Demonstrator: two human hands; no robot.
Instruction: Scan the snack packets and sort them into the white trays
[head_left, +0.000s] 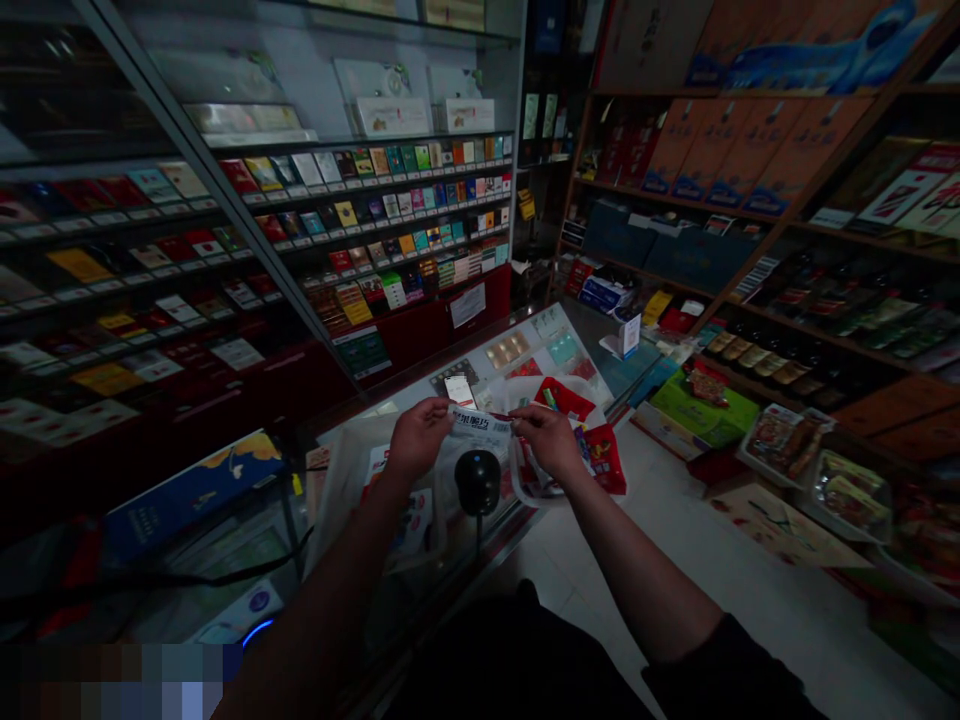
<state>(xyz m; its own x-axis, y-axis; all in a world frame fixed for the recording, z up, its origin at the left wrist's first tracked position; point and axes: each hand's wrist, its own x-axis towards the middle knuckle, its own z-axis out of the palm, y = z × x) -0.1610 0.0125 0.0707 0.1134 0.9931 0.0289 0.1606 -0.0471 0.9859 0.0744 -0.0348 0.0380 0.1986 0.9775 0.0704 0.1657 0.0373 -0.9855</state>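
My left hand [420, 438] and my right hand [546, 440] pinch the two ends of a white printed packet [480, 424] above a glass counter [517, 350]. Its blue-and-red lettering is partly legible, but the product cannot be told. Under my right hand sits a translucent plastic bag [559, 470] holding red packets. Another clear bag with printed packets [382, 500] lies below my left hand. A black round barcode scanner [478, 482] stands on a stalk between my forearms. A smartphone [459, 390] with a lit screen lies beyond my left hand.
Glass cabinets of cigarette packs [390, 210] fill the left and back, with price strips along the shelves. Wooden shelves of boxes and bottles [817, 320] line the right. Packaged goods [787, 445] stand low on the right beside a tiled floor [637, 540].
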